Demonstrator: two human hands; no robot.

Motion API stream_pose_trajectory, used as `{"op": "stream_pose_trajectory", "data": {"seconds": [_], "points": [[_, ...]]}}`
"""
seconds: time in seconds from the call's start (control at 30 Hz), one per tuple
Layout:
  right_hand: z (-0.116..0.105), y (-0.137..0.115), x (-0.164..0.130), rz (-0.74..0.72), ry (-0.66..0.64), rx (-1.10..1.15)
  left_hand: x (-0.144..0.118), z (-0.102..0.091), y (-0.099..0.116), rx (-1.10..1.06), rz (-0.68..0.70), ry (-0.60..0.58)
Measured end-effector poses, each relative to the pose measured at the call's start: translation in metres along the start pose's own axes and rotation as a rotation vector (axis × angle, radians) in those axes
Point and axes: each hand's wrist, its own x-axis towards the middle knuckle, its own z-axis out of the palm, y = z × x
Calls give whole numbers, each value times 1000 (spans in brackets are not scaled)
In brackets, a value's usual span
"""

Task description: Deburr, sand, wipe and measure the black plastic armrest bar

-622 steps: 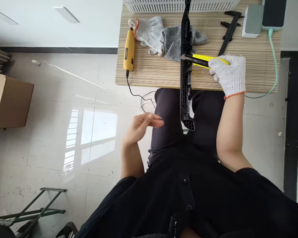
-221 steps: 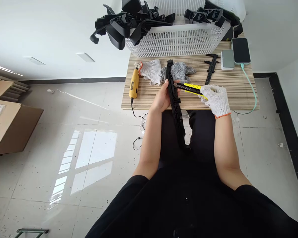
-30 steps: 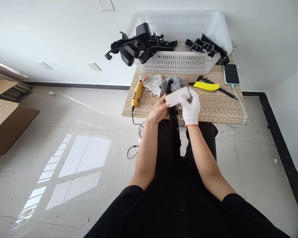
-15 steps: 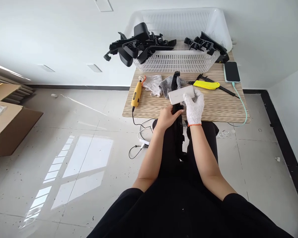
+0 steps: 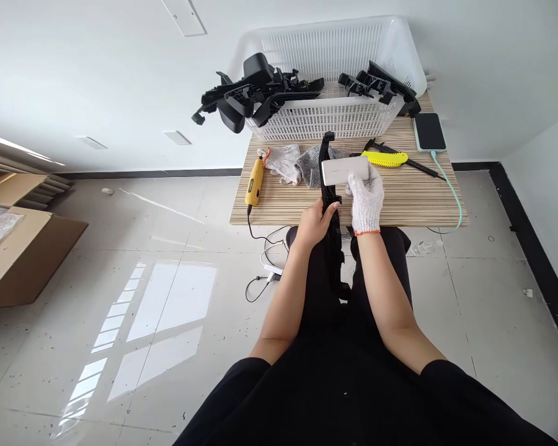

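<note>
My bare left hand (image 5: 315, 223) is closed round a long black plastic part (image 5: 333, 248), its thumb laid across it. The part runs upright in view, from over the table down between my legs. My right hand (image 5: 366, 197), in a white knitted glove with an orange cuff edge, grips a flat white rectangular block (image 5: 345, 170) by its right end. The block's left end lies over or against the black part; whether they touch I cannot tell. Behind the part, a grey cloth (image 5: 310, 166) and a white glove (image 5: 284, 162) lie on the table.
A white basket (image 5: 325, 121) with several black plastic parts (image 5: 255, 93) stands at the table's (image 5: 413, 207) back. Around my hands are a yellow corded rotary tool (image 5: 254, 183), a yellow-handled tool (image 5: 387, 159), a black caliper (image 5: 421, 166) and a cabled phone (image 5: 429, 132). A cardboard box (image 5: 32, 260) stands left.
The white block has turned from a slant to nearly level and shifted slightly right and up along the black part. My left hand keeps its hold. The whole view has tilted slightly.
</note>
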Motion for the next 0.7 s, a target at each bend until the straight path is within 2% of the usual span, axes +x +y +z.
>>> {"op": "stream_pose_trajectory", "data": {"seconds": [0.13, 0.27, 0.4, 0.53, 0.63, 0.7], "points": [[3, -4, -4, -25, -149, -16, 0, 0, 0, 141, -11, 22], [2, -2, -2, -30, -22, -11, 0, 0, -1, 132, 10, -11], [1, -2, -2, 28, -130, 2, -1, 1, -3, 92, 11, 13], [2, -8, -7, 12, -7, 16, -1, 2, -5, 89, 12, 13], [3, -8, -9, -20, -92, -15, 0, 2, -5, 105, -1, 32], [4, -6, -8, -23, -70, -25, 0, 2, -5, 119, 3, 23]]}}
